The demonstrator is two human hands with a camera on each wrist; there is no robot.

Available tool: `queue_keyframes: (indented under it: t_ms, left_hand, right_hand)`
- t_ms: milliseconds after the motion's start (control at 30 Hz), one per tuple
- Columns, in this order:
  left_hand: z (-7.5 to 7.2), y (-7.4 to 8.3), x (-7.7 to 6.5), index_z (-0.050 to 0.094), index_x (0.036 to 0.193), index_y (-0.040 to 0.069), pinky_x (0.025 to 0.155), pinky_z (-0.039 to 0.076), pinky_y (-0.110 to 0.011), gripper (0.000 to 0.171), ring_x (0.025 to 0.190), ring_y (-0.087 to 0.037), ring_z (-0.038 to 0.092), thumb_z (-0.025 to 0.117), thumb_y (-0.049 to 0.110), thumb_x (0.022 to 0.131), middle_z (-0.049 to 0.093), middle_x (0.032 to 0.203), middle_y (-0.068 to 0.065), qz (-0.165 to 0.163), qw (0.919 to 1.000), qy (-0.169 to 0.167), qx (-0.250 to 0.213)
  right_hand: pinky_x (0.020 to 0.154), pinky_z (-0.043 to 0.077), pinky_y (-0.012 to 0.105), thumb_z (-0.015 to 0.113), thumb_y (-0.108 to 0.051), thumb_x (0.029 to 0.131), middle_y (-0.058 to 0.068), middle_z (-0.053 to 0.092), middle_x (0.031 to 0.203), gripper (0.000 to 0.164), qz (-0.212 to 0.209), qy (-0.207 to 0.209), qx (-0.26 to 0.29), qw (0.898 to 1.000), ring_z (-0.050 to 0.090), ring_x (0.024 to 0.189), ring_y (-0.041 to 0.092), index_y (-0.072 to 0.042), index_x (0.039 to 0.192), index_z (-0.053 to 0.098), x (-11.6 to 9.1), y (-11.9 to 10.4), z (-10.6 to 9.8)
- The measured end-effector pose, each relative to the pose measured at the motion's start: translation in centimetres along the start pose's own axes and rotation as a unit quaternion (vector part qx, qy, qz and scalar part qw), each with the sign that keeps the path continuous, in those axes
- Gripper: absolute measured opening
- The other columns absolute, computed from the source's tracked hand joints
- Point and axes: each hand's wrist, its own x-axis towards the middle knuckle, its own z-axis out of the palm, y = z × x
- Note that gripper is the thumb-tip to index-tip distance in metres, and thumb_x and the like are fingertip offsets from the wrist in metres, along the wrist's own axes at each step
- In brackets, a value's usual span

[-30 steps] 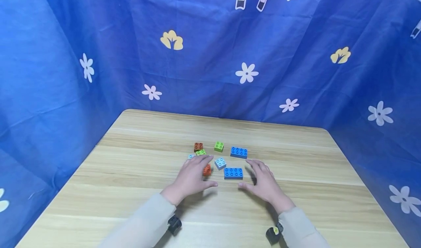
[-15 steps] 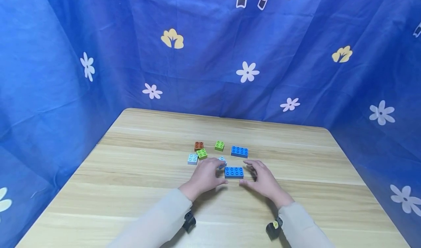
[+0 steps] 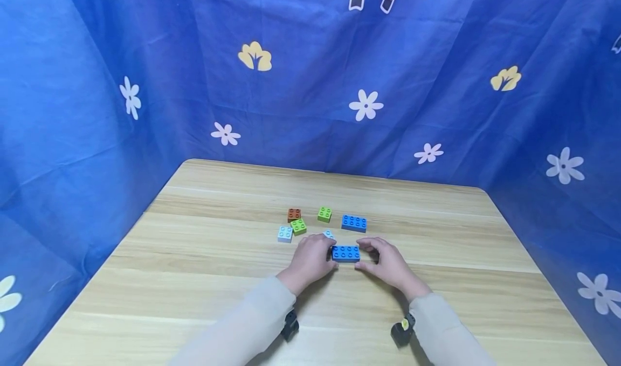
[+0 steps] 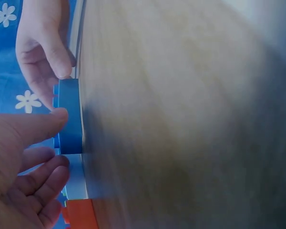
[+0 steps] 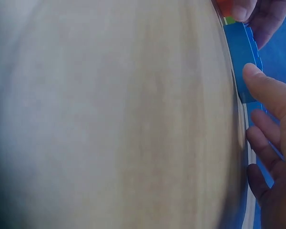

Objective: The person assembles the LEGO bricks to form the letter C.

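Note:
A blue eight-stud toy brick [image 3: 346, 254] lies on the table between both hands. My left hand [image 3: 310, 261] is at its left end, thumb on the near side and fingers towards the far side. At the right end, my right hand [image 3: 388, 266] has its thumb and forefinger spread apart, slightly wider than the brick. Each thumb overlaps the brick's near side in its own wrist view. Just behind the left fingertips is a light blue brick [image 3: 328, 234], partly covered. An orange brick [image 4: 84, 214] shows in the left wrist view; the left hand hides it from the head view.
A second blue brick [image 3: 354, 223] lies farther back. Left of it are a green brick [image 3: 324, 214], a brown brick [image 3: 294, 215], another green brick [image 3: 298, 226] and a light blue brick [image 3: 284, 234]. A blue patterned curtain [image 3: 310, 85] surrounds the wooden table [image 3: 436, 220].
My left hand has moved right, from over the orange brick to the left end of the near blue brick. The right hand has barely moved, and the bricks lie as before.

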Motion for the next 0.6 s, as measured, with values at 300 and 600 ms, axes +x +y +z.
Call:
queue_keyframes:
  t_ms: [300,600]
  left_hand:
    - [0.23,0.2,0.23,0.068,0.112,0.006,0.09,0.044,-0.039,0.041,0.104,-0.025,0.06,0.08,0.021,0.076,0.067,0.109,-0.009,-0.006,0.9997,-0.011,0.019]
    - [-0.18,-0.53,0.1,0.069,0.11,0.006,0.096,0.042,-0.04,0.038,0.106,-0.025,0.059,0.08,0.018,0.076,0.067,0.11,-0.009,0.013,0.9996,-0.023,-0.012]
  right_hand:
    - [0.091,0.048,0.038,0.08,-0.026,0.077,-0.004,0.066,0.106,0.04,0.005,-0.008,0.004,1.0,0.061,0.098,0.014,-0.013,0.112,0.067,0.23,0.13,0.13]
    - [0.084,0.051,0.034,0.079,-0.023,0.077,-0.005,0.067,0.1,0.035,0.003,-0.009,0.034,0.999,0.062,0.091,0.012,-0.013,0.109,0.067,-0.16,-0.29,0.32]
